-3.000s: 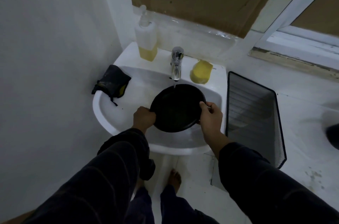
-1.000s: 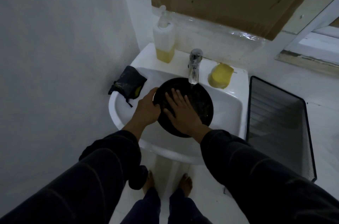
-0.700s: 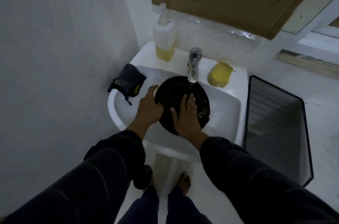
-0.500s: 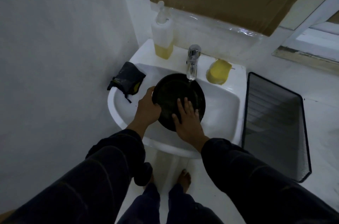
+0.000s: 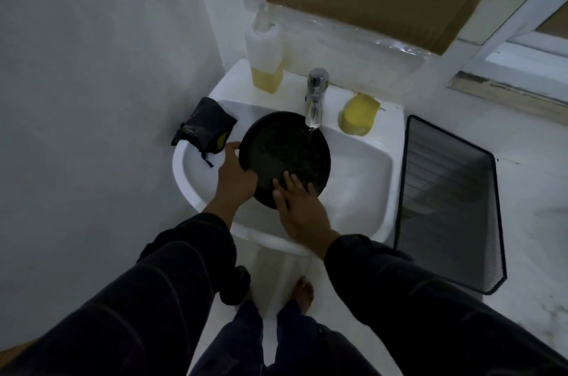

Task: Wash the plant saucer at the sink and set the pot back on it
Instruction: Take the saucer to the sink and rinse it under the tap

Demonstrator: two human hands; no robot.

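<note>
A round black plant saucer [image 5: 284,146] is held tilted over the white sink [image 5: 362,178], under a thin stream of water from the chrome tap [image 5: 316,97]. My left hand [image 5: 235,177] grips the saucer's left rim, thumb over the edge. My right hand [image 5: 299,206] lies flat on the saucer's near inner face with straight fingers. No pot is in view.
A soap dispenser [image 5: 266,52] with yellow liquid stands at the sink's back left. A yellow sponge [image 5: 358,114] lies right of the tap, and a dark scrub pad [image 5: 204,128] sits on the left rim. A black mesh basket [image 5: 445,203] stands on the floor to the right.
My right hand left the saucer's right rim, rubbed flat across its inside under the water, and has slid back to the near edge. My left hand keeps its grip on the left rim.
</note>
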